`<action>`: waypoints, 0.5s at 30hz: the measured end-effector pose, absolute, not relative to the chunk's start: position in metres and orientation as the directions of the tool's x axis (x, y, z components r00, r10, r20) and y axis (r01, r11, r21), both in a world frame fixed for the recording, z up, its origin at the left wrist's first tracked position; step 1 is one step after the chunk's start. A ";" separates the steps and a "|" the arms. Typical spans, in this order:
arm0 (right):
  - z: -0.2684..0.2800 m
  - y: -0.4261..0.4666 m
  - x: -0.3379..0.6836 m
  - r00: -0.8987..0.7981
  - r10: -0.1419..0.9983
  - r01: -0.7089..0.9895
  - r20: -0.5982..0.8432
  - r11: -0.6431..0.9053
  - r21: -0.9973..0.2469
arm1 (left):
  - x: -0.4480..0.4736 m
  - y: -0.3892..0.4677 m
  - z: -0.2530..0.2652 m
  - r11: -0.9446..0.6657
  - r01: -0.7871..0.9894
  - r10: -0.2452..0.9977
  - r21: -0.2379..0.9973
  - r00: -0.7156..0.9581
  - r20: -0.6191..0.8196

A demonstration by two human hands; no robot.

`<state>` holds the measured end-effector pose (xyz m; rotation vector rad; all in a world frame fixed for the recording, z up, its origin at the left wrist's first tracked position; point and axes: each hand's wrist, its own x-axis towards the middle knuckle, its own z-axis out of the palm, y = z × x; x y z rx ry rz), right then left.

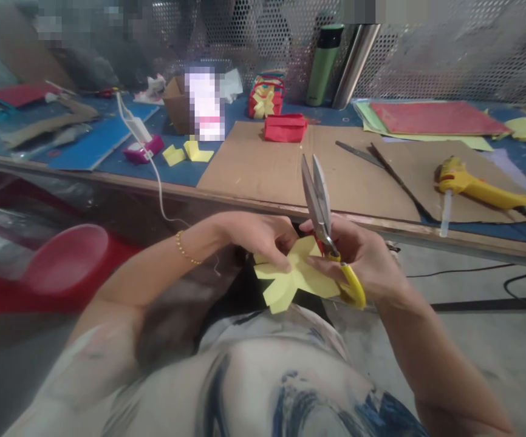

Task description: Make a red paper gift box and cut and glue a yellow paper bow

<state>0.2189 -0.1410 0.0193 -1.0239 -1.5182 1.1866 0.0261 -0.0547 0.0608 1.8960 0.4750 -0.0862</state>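
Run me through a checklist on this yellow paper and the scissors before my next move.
1. Yellow paper held: ok, left hand and right hand both on it.
2. Scissors held: ok, in the right hand.
3. Blades clear of the paper: ok, they point toward the table.
4. Blades fully closed: not ok, tips stand apart.
5. Glue gun set down: ok, lying on cardboard.
6. Glue gun cool: cannot tell.

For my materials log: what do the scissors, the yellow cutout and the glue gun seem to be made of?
Scissors: metal blades, by their grey sheen; the smooth yellow handle is probably plastic.
Yellow cutout: matte paper or thin card, judging by its thin, creased petals.
Glue gun: likely plastic, from its smooth yellow body.
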 end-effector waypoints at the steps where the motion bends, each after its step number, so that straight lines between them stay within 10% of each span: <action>1: 0.018 -0.141 0.218 -0.220 0.958 0.046 0.182 0.197 -0.979 | 0.027 -0.053 0.062 -0.299 0.372 0.271 0.879 0.916 -0.295; 7: 0.010 -0.148 0.216 -0.045 0.975 -0.020 0.217 0.216 -0.976 | 0.024 -0.040 0.071 -0.290 0.367 0.259 0.884 0.919 -0.297; 15: -0.006 -0.142 0.208 0.487 0.843 -0.159 0.229 0.344 -0.925 | -0.002 -0.060 0.030 0.184 -0.169 0.882 0.968 0.464 -0.087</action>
